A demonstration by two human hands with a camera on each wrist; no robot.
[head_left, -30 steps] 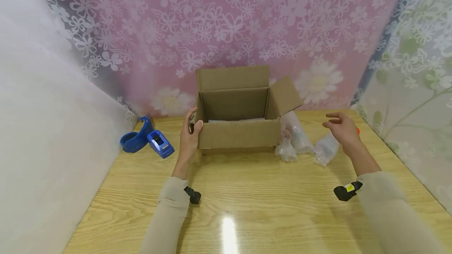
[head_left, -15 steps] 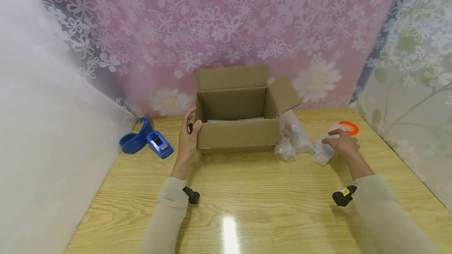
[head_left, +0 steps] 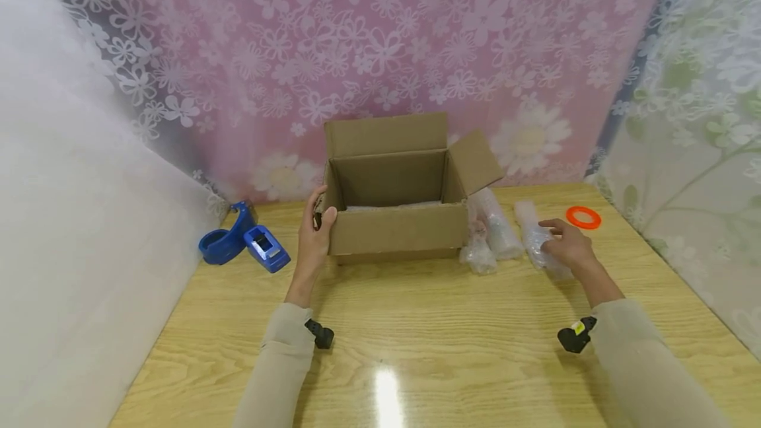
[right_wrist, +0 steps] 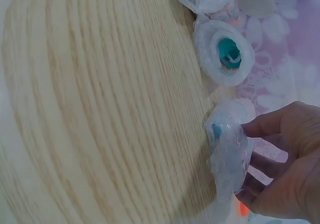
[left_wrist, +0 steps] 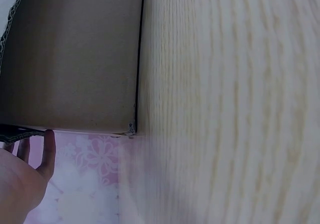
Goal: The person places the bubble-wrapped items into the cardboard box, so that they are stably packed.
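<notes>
Packing is the step, I judge: your right hand (head_left: pixel 567 248) curls its fingers around a wrapped bundle (head_left: pixel 535 240) on the worktop (head_left: pixel 440 322), right of the box (head_left: pixel 395 200). Your left hand (head_left: pixel 315 230) grips the box's near left corner. Next, lift the bundle over the rim.

Bright, even light; ceiling glare on the table (head_left: pixel 386 388); blurred, edge-warped wrist views.

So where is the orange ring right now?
In the head view the orange ring lies flat on the wooden table at the far right, just beyond the right hand and the bubble-wrapped bundle it holds.
</notes>
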